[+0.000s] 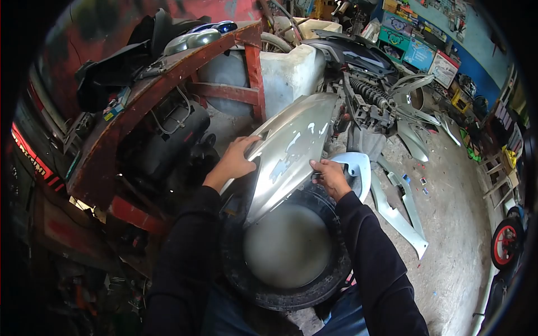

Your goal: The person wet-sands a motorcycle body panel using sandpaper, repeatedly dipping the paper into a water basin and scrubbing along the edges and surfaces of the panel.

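Observation:
A silver motorcycle body panel [291, 148] with pale, patchy spots on its surface is held tilted over a round black tyre-like tub [235, 269] of cloudy water [287, 246]. My left hand [235, 159] grips the panel's left edge, by a dark cutout. On the opposite edge, my right hand [332, 176] pinches the panel, thumb on top and the other fingers partly hidden beneath. The panel's lower tip reaches the tub's near-left inner side; I cannot tell whether it touches the water. Just beyond my right hand lies a pale blue-white curved fairing piece [361, 168].
A red wooden bench [162, 75] with parts on top stands at the left, a black tank-like machine [174, 131] beneath it. A partly stripped motorcycle [364, 84] stands ahead. Long pale panels [392, 210] lie on the concrete floor [454, 224]. A red-rimmed wheel [506, 243] is at far right.

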`<action>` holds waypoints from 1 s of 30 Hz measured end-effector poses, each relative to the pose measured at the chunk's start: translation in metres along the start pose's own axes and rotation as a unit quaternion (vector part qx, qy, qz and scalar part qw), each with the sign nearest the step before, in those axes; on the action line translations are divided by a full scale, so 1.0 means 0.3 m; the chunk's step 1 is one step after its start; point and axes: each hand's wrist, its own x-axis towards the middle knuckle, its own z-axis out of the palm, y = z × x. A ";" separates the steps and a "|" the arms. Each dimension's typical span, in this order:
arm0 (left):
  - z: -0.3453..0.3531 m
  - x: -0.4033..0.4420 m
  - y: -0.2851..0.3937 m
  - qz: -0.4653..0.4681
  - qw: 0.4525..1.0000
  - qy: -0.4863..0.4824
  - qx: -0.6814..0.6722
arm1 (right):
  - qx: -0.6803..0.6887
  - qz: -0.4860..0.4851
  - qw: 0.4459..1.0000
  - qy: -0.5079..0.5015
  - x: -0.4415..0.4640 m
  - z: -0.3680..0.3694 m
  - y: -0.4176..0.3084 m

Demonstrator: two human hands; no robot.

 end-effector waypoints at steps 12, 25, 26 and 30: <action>0.120 0.184 -0.312 -0.043 0.996 -0.055 -0.056 | -0.109 0.022 0.994 0.000 0.302 0.012 0.136; 0.345 0.295 -0.564 -0.047 0.989 -0.068 0.124 | -0.059 0.064 0.994 0.068 0.570 0.011 0.245; 0.350 0.299 -0.559 -0.048 0.990 -0.058 0.116 | -0.059 0.071 0.992 0.085 0.559 0.020 0.230; 0.300 0.292 -0.398 -0.061 0.975 0.009 0.214 | -0.025 0.068 0.994 0.082 0.593 -0.008 0.245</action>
